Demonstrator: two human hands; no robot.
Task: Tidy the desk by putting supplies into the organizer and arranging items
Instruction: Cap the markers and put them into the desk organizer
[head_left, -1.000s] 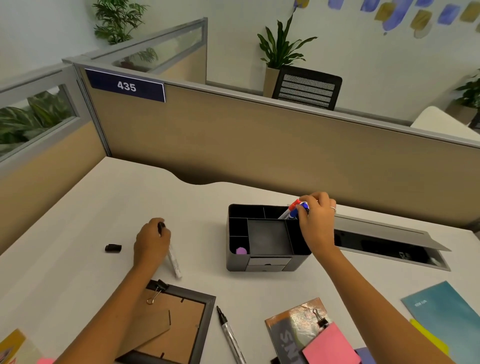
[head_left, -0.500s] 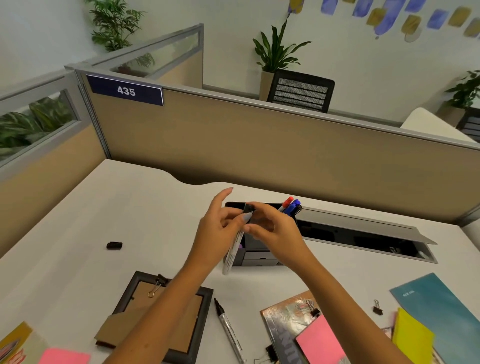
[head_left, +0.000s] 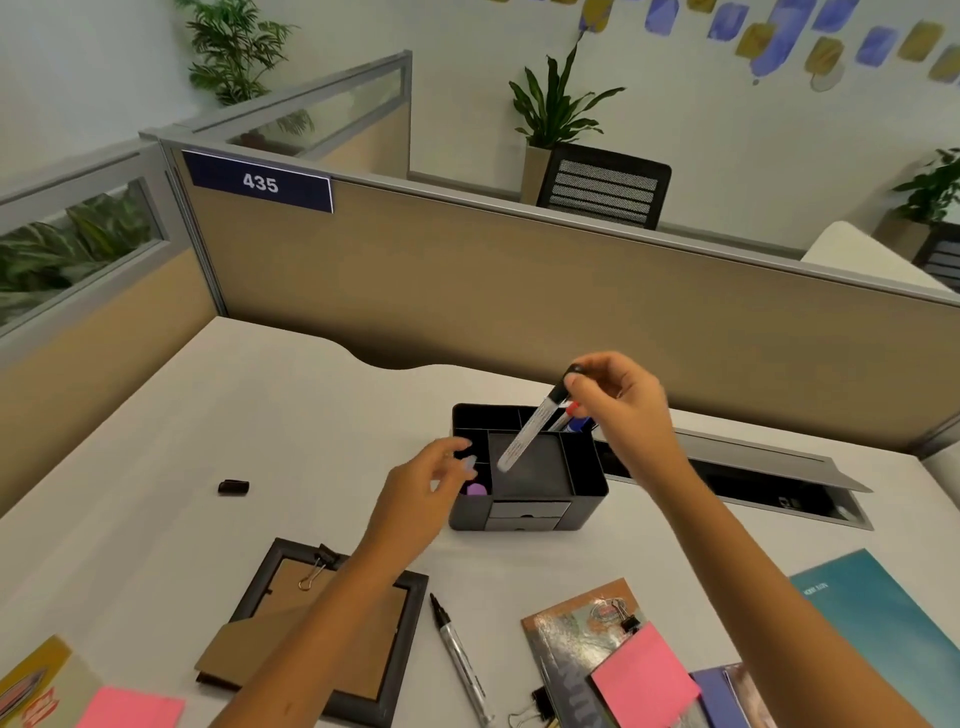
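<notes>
Pinched near its black cap by the right hand (head_left: 618, 400), a marker (head_left: 532, 425) hangs tilted over the organizer (head_left: 527, 467) at the middle of the frame, its lower end above the wide centre tray. Half a second ago both hands met on this marker in front of the organizer; now the left hand (head_left: 426, 480) has let go and floats just left of the organizer's small side cells, fingers loose and blurred, holding nothing that I can make out. So the marker has passed from left to right, and I'd say it is headed for the back cell, where a red pen (head_left: 570, 410) and a blue pen (head_left: 577, 425) already stand.

Plenty is left on the desk (head_left: 291, 415). A second marker (head_left: 460, 660) lies uncapped at lower centre, and a small black cap (head_left: 233, 487) sits well apart at centre left, where it lay a second ago. A frame (head_left: 317, 623) lies face down at lower left, with pink notes (head_left: 644, 680), binder clips and booklets along the bottom right.
</notes>
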